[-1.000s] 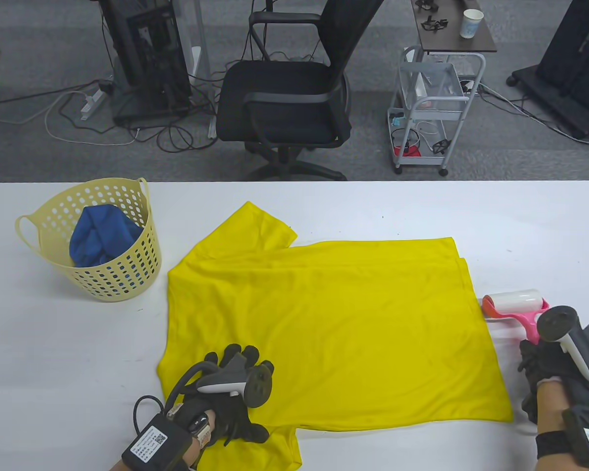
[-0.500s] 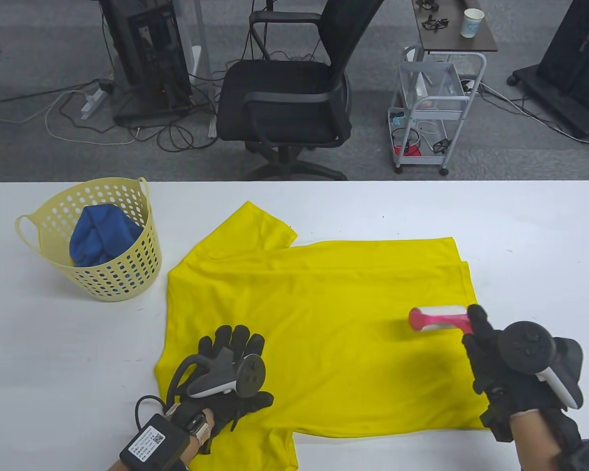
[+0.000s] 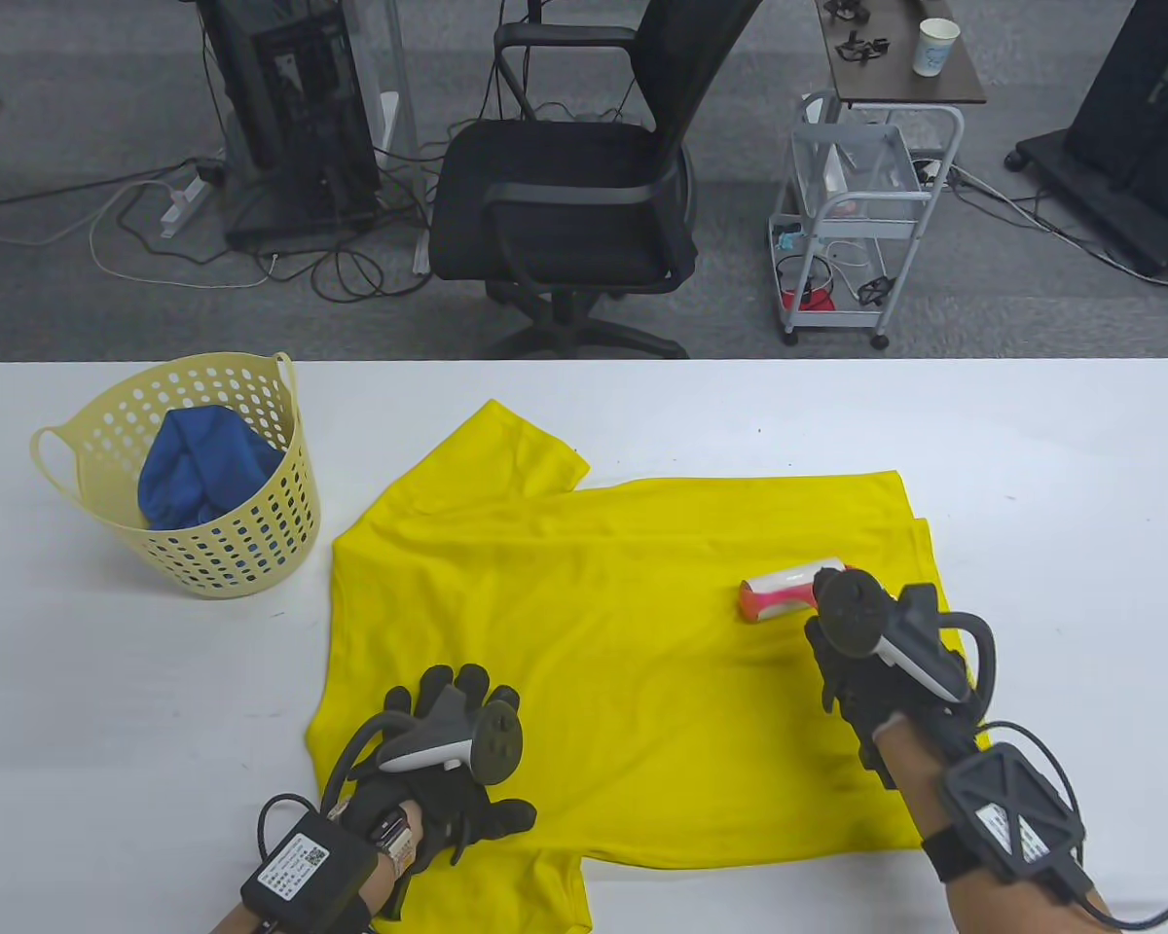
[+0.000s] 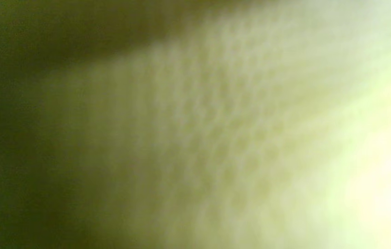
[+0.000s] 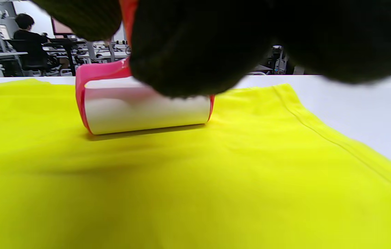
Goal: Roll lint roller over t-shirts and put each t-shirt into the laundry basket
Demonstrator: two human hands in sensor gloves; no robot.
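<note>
A yellow t-shirt [image 3: 633,623] lies spread flat on the white table [image 3: 1080,467]. My right hand [image 3: 861,671] grips the pink handle of a lint roller [image 3: 784,590], whose white roll [image 5: 145,112] rests on the shirt's right part. My left hand [image 3: 448,769] lies flat with spread fingers on the shirt's lower left corner. The left wrist view shows only blurred yellow cloth [image 4: 216,138]. A pale yellow laundry basket [image 3: 243,559] stands at the table's left with a blue t-shirt [image 3: 200,467] inside.
Beyond the table's far edge stand a black office chair [image 3: 574,204] and a small metal cart [image 3: 861,209]. Bare white table surrounds the shirt on the right and between shirt and basket.
My right hand lifted the lint roller from the table beside the shirt's right edge, carried it left onto the shirt, and it now sits further up and left. The left hand stayed pressing.
</note>
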